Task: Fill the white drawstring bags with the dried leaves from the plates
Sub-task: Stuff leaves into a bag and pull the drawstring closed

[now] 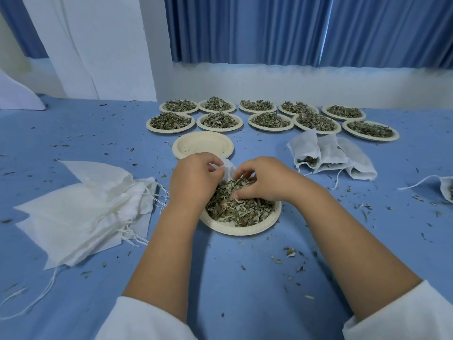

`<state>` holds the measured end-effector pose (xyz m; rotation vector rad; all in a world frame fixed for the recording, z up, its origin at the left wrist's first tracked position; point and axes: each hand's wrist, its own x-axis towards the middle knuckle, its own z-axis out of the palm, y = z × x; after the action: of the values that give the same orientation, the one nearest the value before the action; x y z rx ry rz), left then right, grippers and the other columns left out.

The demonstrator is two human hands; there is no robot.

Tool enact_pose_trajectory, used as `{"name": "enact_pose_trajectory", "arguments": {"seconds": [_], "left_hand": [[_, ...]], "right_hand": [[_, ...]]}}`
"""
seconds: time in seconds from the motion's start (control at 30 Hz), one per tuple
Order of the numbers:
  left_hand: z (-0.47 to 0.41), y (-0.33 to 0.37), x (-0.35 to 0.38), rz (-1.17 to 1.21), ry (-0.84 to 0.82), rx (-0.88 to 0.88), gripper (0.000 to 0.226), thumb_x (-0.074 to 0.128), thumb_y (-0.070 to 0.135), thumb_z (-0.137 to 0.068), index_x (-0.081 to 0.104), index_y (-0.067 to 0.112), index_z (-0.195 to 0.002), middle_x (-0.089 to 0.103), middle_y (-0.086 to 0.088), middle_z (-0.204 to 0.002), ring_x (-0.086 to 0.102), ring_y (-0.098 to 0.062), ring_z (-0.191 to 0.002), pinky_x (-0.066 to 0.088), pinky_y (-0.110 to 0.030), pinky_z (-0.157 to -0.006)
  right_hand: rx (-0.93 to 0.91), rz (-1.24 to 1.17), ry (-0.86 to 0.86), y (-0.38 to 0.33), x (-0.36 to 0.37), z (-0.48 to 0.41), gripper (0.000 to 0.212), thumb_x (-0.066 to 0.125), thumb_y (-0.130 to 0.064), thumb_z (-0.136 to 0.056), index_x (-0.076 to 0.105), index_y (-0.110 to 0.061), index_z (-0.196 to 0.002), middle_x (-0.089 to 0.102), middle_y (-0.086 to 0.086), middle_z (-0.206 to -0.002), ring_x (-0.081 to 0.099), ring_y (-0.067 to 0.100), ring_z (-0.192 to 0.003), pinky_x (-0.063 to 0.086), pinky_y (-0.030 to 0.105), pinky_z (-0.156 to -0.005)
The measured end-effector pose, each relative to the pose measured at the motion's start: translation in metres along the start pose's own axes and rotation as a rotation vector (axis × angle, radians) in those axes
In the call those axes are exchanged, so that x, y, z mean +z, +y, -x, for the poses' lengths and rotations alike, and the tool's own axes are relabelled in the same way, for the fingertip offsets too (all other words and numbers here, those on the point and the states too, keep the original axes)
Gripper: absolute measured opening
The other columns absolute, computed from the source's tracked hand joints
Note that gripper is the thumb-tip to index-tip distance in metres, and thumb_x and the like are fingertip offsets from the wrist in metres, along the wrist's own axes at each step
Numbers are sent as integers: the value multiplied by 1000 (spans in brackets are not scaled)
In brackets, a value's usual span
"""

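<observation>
On the blue cloth, in the middle: a near plate holds a heap of dried leaves.
Left hand: it pinches the edge of a small white bag with thumb and curled fingers, at the far side of the near plate.
Right hand: its fingers are curled down into the dried leaves and grab a bunch, right beside the mouth of the small white bag.
Small white bag: most of it is hidden behind the two hands, so how full it is cannot be told.
Empty plate: it sits just behind the hands, with only a few crumbs in it.
Full plates: ten of them stand in two rows at the back, each piled with leaves.
Flat bags: a loose stack lies to the left of the near plate, strings trailing out.
Filled bags: a few lie together to the right, behind the right hand, and leaves show in one open mouth.
Edge bag: one more bag peeks in at the far right, its string stretched out on the cloth.
Crumbs: bits of leaf lie all over the blue cloth.
Sleeves: white, pushed up on both arms.
Curtains: blue, hanging behind the table.
</observation>
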<state>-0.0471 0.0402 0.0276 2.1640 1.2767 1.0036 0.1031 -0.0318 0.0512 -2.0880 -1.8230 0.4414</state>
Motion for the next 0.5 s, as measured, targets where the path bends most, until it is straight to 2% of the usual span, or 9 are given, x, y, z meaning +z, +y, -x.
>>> {"name": "enact_pose_trajectory", "arguments": {"seconds": [0.07,0.2,0.27,0.37,0.43,0.5], "left_hand": [[0,0,0,0,7,1,6,68,24,-85,71,30,-84,59,16,-68,64,-12,-76,51,-28,-67],[-1,0,0,23,61,9,8,68,25,-86,75,24,-90,63,10,-73,63,-14,-70,52,-28,-66],[-1,2,1,36,109,17,9,67,25,-87,75,22,-90,61,11,-73,60,-11,-69,46,-21,-61],[-2,2,-6,115,300,-21,9,64,25,-89,73,22,-88,59,15,-72,56,-5,-69,33,-4,-55],[-4,-1,-13,186,401,-90,8,63,25,-89,70,22,-90,57,18,-72,53,1,-66,35,-2,-56],[-8,-4,-17,228,428,-182,9,62,25,-89,70,20,-91,56,18,-70,51,4,-63,35,-2,-55]], "right_hand": [[-26,1,30,0,1,-1,39,83,-38,-75,69,-29,-110,55,-12,-95,54,6,-87,40,23,-75],[-67,-46,57,2,2,-2,27,81,-27,-78,70,-30,-102,54,-17,-89,51,-3,-78,40,22,-74],[-72,-84,69,2,2,-2,27,82,-24,-78,68,-30,-100,55,-16,-90,52,-3,-80,43,23,-76],[-77,-133,83,2,1,-2,27,81,-21,-78,67,-30,-99,56,-15,-91,55,1,-83,47,24,-80],[-92,-147,84,3,1,-2,24,80,-20,-79,67,-31,-95,55,-15,-91,53,-2,-82,45,21,-75],[-103,-136,77,4,2,-3,22,79,-20,-80,66,-31,-93,54,-17,-91,51,-6,-82,42,17,-70]]}}
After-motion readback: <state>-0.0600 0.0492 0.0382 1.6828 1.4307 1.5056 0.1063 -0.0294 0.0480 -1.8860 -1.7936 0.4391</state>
